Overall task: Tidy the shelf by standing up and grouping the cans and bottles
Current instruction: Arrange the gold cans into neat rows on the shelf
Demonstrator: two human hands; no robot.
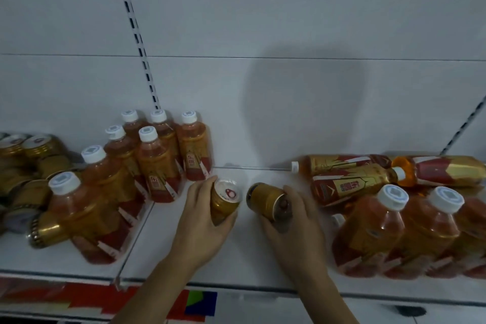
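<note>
My left hand (202, 221) grips a gold can (225, 200) that stands nearly upright on the white shelf (168, 252), its top facing me. My right hand (294, 223) holds a second gold can (267, 198) that lies on its side, its base pointing left. Several tea bottles (157, 155) with white caps stand grouped left of my hands. More bottles (394, 229) stand at the right front, and behind them bottles (349, 181) lie on their sides. Gold cans (29, 163) are heaped at the far left.
A white back panel (289, 87) with slotted uprights closes the shelf behind. The shelf's front edge (236, 288) carries a red and coloured price strip below. A gold can (50, 229) lies tipped at the left front.
</note>
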